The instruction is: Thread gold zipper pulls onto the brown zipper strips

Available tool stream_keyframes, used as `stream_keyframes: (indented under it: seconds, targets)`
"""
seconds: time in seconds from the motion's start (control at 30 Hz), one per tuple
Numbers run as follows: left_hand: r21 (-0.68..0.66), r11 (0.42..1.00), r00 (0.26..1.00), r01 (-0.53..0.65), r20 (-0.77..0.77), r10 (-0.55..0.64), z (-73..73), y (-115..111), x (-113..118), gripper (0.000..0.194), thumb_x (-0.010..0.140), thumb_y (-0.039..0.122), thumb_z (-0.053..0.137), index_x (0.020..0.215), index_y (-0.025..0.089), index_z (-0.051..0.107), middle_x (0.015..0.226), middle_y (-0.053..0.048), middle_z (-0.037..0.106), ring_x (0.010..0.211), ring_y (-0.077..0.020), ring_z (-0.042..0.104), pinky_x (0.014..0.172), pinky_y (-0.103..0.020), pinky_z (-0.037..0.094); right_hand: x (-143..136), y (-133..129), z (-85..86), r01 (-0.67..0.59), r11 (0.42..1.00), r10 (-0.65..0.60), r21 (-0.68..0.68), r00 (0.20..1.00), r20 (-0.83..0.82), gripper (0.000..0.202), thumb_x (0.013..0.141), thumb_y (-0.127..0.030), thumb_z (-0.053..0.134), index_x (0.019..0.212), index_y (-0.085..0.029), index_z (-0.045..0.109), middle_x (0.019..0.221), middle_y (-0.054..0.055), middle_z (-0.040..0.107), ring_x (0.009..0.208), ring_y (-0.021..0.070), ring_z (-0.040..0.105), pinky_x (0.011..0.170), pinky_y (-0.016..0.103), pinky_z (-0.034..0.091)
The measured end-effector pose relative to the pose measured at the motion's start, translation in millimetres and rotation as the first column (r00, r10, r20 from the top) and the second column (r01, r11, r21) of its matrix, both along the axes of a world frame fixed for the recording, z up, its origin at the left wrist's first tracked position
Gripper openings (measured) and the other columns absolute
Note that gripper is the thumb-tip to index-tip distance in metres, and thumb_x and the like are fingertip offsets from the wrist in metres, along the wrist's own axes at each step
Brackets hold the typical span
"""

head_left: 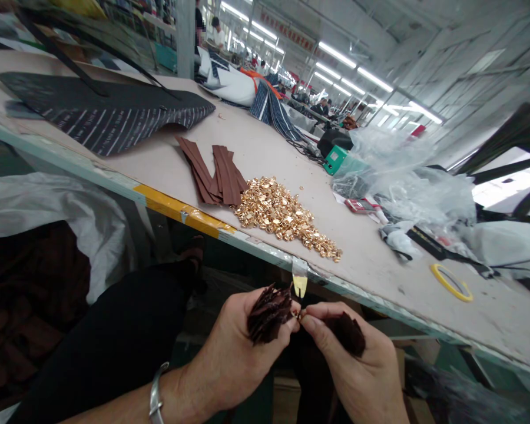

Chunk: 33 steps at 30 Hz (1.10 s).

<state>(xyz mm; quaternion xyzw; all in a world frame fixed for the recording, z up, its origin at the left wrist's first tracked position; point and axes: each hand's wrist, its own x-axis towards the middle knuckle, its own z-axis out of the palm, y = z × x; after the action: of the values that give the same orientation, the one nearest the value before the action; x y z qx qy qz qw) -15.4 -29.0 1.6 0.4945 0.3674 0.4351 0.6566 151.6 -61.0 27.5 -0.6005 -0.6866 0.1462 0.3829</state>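
Observation:
My left hand (242, 347) is closed around a bundle of dark brown strips (270, 315), their cut ends facing up. Thumb and finger of my right hand (357, 353) pinch a small gold metal piece (297, 315), which meets the left fingertips. Another dark brown bunch (348, 333) is tucked in the right palm. Just beyond my hands, a yellow-tipped metal prong (299, 282) is fixed to the table edge. On the table lie a heap of small gold metal pieces (278, 212) and flat brown strips (225, 176) touching its left side.
Dark striped sheet material (115, 112) lies at the table's left. A yellow tape roll (451, 282), clear plastic bags (406, 176) and a green box (335, 159) are at the right. Below left, a white sack (101, 224) holds brown material. Other people are in the background.

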Motion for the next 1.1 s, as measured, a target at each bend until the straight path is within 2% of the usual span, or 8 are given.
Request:
stream_keyframes:
  seconds: [0.13, 0.27, 0.4, 0.5, 0.57, 0.77, 0.93, 1.1]
  targets:
    - [-0.209, 0.976, 0.996, 0.057, 0.083, -0.040, -2.2, 3.2, 3.3, 0.019, 0.079, 0.031, 0.064, 0.087, 0.015, 0.070, 0.071, -0.004, 0.070, 0.048, -0.0088, 0.047, 0.048, -0.022, 0.037, 19.2, 20.7, -2.6, 0.265, 0.930, -0.304, 0.255, 0.944, 0.128, 0.013, 0.084, -0.032, 0.067, 0.086, -0.020, 0.072, 0.073, 0.001, 0.075, 0.059, 0.0157, 0.067, 0.055, 0.022, 0.053]
    - [-0.371, 0.924, 0.987, 0.088, 0.156, -0.031, -5.7, 7.0, 7.9, 0.022, 0.076, 0.030, 0.065, 0.089, 0.013, 0.069, 0.072, -0.006, 0.072, 0.044, -0.0071, 0.044, 0.049, -0.023, 0.033, 41.8, 48.0, -4.1, 0.312, 0.887, -0.406, 0.342, 0.879, 0.250, 0.020, 0.086, -0.035, 0.064, 0.090, -0.018, 0.073, 0.078, 0.005, 0.075, 0.064, 0.0182, 0.068, 0.061, 0.028, 0.053]
    - [-0.408, 0.909, 0.982, 0.087, 0.186, -0.010, -8.4, 7.6, 9.2, 0.025, 0.074, 0.030, 0.066, 0.091, 0.013, 0.068, 0.074, -0.006, 0.072, 0.044, -0.0072, 0.043, 0.049, -0.024, 0.031, 34.1, 38.0, -0.1, 0.243, 0.917, -0.286, 0.316, 0.953, 0.099, 0.013, 0.086, -0.030, 0.066, 0.090, -0.019, 0.072, 0.088, 0.006, 0.074, 0.078, 0.0196, 0.069, 0.071, 0.029, 0.055]
    - [-0.401, 0.911, 0.982, 0.095, 0.190, -0.019, -10.3, 7.0, 9.5, 0.024, 0.072, 0.032, 0.068, 0.086, 0.013, 0.068, 0.062, -0.001, 0.066, 0.044, -0.0078, 0.042, 0.049, -0.024, 0.029, 12.7, 16.1, -0.7, 0.025, 0.992, -0.019, 0.127, 0.999, -0.045, 0.010, 0.083, -0.024, 0.069, 0.093, -0.022, 0.071, 0.076, 0.001, 0.072, 0.067, 0.0163, 0.067, 0.059, 0.024, 0.054]
    - [-0.388, 0.915, 0.983, 0.111, 0.181, -0.043, -11.8, 6.7, 10.4, 0.021, 0.072, 0.033, 0.068, 0.078, 0.013, 0.067, 0.049, 0.003, 0.055, 0.044, -0.0084, 0.039, 0.049, -0.024, 0.027, 0.8, 7.0, -4.3, -0.105, 0.993, 0.111, 0.054, 0.986, -0.127, 0.010, 0.084, -0.019, 0.067, 0.093, -0.021, 0.071, 0.080, 0.002, 0.071, 0.071, 0.0166, 0.068, 0.062, 0.025, 0.055]
    - [-0.449, 0.887, 0.978, 0.108, 0.208, -0.014, -14.9, 6.7, 15.6, 0.019, 0.069, 0.033, 0.072, 0.069, 0.015, 0.063, 0.044, 0.005, 0.048, 0.045, -0.0089, 0.037, 0.049, -0.024, 0.025, -3.8, 7.1, -15.1, -0.173, 0.984, 0.149, -0.050, 0.937, -0.316, 0.008, 0.087, -0.019, 0.064, 0.087, -0.020, 0.071, 0.082, 0.003, 0.071, 0.077, 0.0181, 0.069, 0.070, 0.028, 0.054]
    - [-0.463, 0.881, 0.969, 0.099, 0.245, 0.020, -16.3, 7.4, 18.9, 0.017, 0.067, 0.029, 0.072, 0.066, 0.014, 0.064, 0.044, 0.004, 0.049, 0.044, -0.0089, 0.037, 0.049, -0.023, 0.027, -1.4, 7.6, -14.1, -0.194, 0.981, 0.189, 0.008, 0.945, -0.265, 0.011, 0.088, -0.015, 0.061, 0.089, -0.020, 0.070, 0.082, 0.003, 0.070, 0.075, 0.0165, 0.067, 0.067, 0.026, 0.053]
    - [-0.511, 0.848, 0.936, 0.143, 0.348, 0.052, -14.1, 10.8, 19.3, 0.016, 0.066, 0.026, 0.073, 0.064, 0.014, 0.064, 0.044, 0.004, 0.048, 0.044, -0.0087, 0.038, 0.049, -0.023, 0.031, -1.7, 10.4, -13.7, -0.222, 0.946, 0.228, 0.236, 0.974, -0.001, 0.023, 0.086, -0.003, 0.058, 0.099, -0.017, 0.069, 0.085, 0.006, 0.070, 0.077, 0.0151, 0.068, 0.068, 0.023, 0.055]
